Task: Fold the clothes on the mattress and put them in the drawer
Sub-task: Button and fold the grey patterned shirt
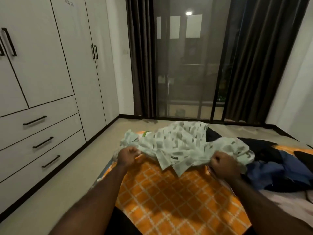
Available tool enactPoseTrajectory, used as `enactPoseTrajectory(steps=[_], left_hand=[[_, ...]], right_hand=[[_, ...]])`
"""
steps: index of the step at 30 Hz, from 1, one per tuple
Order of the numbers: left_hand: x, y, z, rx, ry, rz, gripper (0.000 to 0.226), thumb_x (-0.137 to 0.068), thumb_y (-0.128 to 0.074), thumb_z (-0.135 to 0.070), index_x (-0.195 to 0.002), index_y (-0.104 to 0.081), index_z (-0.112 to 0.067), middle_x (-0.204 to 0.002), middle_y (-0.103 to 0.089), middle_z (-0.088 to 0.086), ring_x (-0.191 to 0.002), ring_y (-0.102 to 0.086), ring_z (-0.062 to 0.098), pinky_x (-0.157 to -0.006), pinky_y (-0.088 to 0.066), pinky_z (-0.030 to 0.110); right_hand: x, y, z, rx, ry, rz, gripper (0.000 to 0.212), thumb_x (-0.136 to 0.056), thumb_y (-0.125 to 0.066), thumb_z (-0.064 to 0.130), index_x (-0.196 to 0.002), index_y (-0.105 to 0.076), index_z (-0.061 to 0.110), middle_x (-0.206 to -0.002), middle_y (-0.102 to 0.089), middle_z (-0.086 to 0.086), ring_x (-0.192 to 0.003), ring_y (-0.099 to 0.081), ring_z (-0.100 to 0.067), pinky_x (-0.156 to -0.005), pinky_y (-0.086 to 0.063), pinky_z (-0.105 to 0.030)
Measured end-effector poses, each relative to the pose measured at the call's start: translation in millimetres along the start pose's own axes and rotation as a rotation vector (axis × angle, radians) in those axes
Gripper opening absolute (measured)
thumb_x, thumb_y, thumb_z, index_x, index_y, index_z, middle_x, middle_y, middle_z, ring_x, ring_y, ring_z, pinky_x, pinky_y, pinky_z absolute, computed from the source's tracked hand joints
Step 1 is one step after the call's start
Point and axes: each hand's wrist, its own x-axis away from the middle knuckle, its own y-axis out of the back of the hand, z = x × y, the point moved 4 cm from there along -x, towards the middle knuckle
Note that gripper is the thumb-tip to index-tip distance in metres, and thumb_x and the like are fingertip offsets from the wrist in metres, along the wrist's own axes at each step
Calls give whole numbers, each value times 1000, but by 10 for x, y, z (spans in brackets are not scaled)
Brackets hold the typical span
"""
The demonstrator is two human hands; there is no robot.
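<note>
We saw the white wardrobe (50, 65) filling the nine-to-eleven o'clock side of the view, with three closed drawers (39, 133) stacked at its foot around nine o'clock. At twelve o'clock stood a dark glass door (186, 65), with a brown curtain (254, 65) hanging at one o'clock. The mattress (169, 200), under an orange lattice-patterned sheet, spread from the centre down to six o'clock. On it, at three o'clock, lay a loose pile of dark and blue clothes (274, 168), unfolded. Just beside that pile, at the centre, a pale shirt (177, 143) with grey blotches was held up slightly off the sheet, its far part draped over the mattress towards twelve o'clock. We found the left hand (129, 156) at the shirt's nine o'clock edge, fingers curled in and pinching the cloth. The right hand (223, 165) was at its four o'clock edge, clenched in a tight fist round a bunch of the same shirt.
</note>
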Motion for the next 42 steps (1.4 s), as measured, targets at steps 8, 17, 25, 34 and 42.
enactPoseTrajectory(steps=[8, 17, 25, 34, 42], left_hand=[[319, -112, 601, -736, -229, 22, 9, -79, -74, -19, -77, -70, -27, -103, -60, 4, -100, -56, 27, -82, -50, 40], [685, -365, 738, -1346, -141, 724, 16, -91, -69, -23, -102, -58, -26, -119, -61, 4, -107, -58, 26, -87, -45, 38], [908, -860, 628, -1003, -202, 717, 65, -84, -79, -35, -139, -50, -14, -137, -51, 12, -127, -51, 30, -102, -45, 37], [966, -1116, 616, -697, -148, 587, 59, -71, -90, -34, -121, -63, -17, -121, -65, 5, -112, -60, 25, -88, -49, 33], [1077, -1113, 513, -1013, -354, 744, 14, -85, -70, -18, -97, -60, -20, -106, -57, 7, -103, -57, 26, -79, -44, 34]], right_hand=[[278, -637, -367, 396, 47, 596, 27, -74, -68, 37, -67, -44, 25, -71, -49, 6, -64, -44, -12, -56, -34, -27], [647, -798, -191, 640, 180, 927, 41, -90, -73, 31, -130, -64, 36, -143, -54, 2, -129, -52, -20, -106, -40, -28], [790, -998, -164, 688, 89, 1096, 52, -89, -76, 29, -138, -61, 28, -142, -55, -4, -119, -60, -21, -92, -49, -29], [774, -1257, -56, 286, -35, 854, 85, -78, -87, 37, -149, -46, 19, -142, -56, -5, -124, -56, -22, -98, -48, -29], [877, -1447, 67, 312, 128, 869, 57, -75, -87, 34, -125, -60, 29, -122, -61, 0, -107, -58, -18, -88, -55, -32]])
